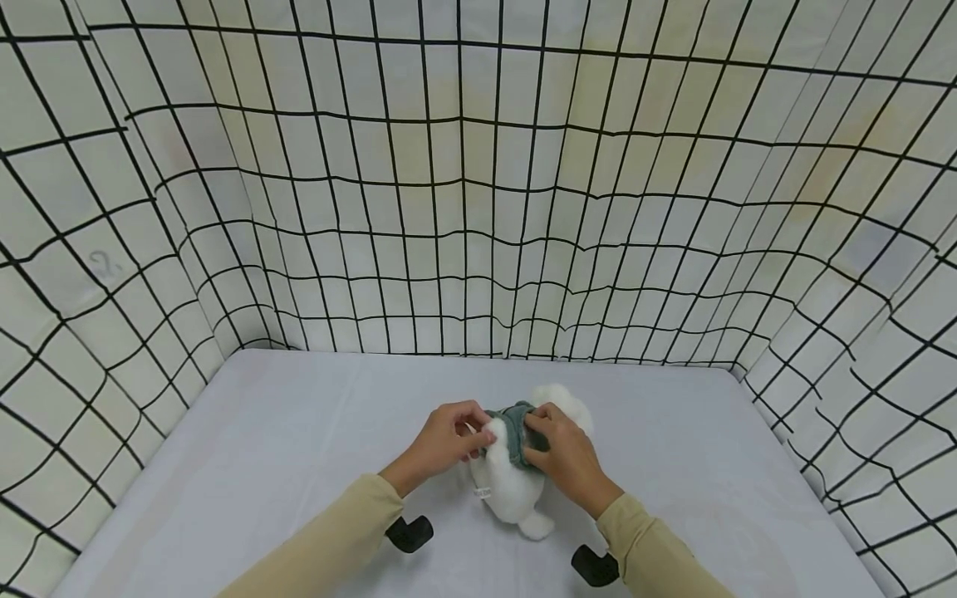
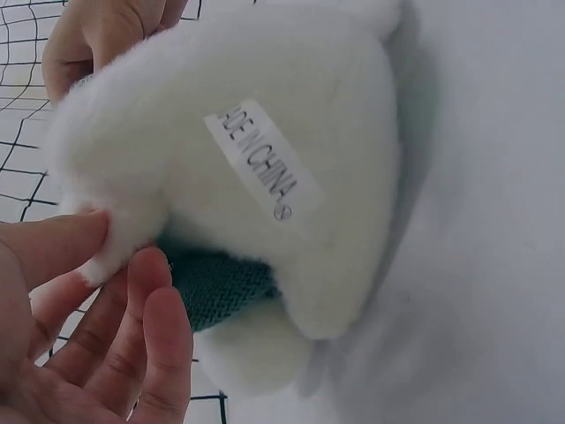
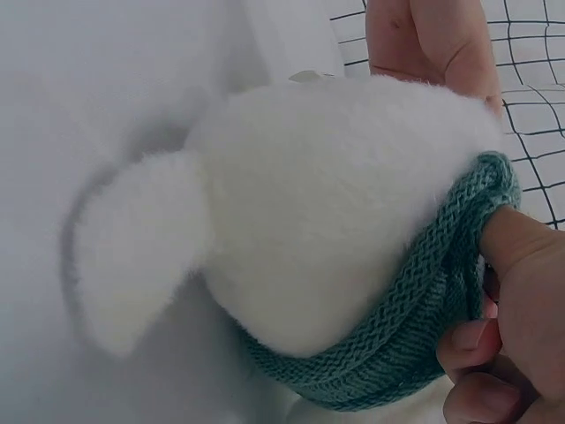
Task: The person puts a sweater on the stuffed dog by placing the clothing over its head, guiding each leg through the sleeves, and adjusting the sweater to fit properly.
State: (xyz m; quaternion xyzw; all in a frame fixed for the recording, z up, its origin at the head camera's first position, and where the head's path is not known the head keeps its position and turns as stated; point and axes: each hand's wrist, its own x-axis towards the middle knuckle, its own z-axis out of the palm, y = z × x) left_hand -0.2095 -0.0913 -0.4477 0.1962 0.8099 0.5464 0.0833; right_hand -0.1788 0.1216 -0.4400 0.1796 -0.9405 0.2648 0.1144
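A white plush toy [image 1: 508,494] lies on the table under both hands, its head away from me. It wears a teal knitted sweater [image 1: 514,432], bunched around its upper body. My left hand [image 1: 443,438] pinches a small white limb [image 2: 132,225] of the toy between thumb and fingers, close to the sweater's edge. On the other side, my right hand [image 1: 570,455] grips the sweater, with the thumb tucked under its ribbed hem [image 3: 494,172]. A white label [image 2: 265,163] reading "MADE IN CHINA", partly cut off, shows on the toy's body. The toy's face is hidden.
The white-covered table [image 1: 299,415] is enclosed at the back and sides by pale walls with black grid netting [image 1: 463,232]. A black angled piece [image 1: 409,534] sits by the left sleeve, and another black piece [image 1: 596,566] by the right sleeve.
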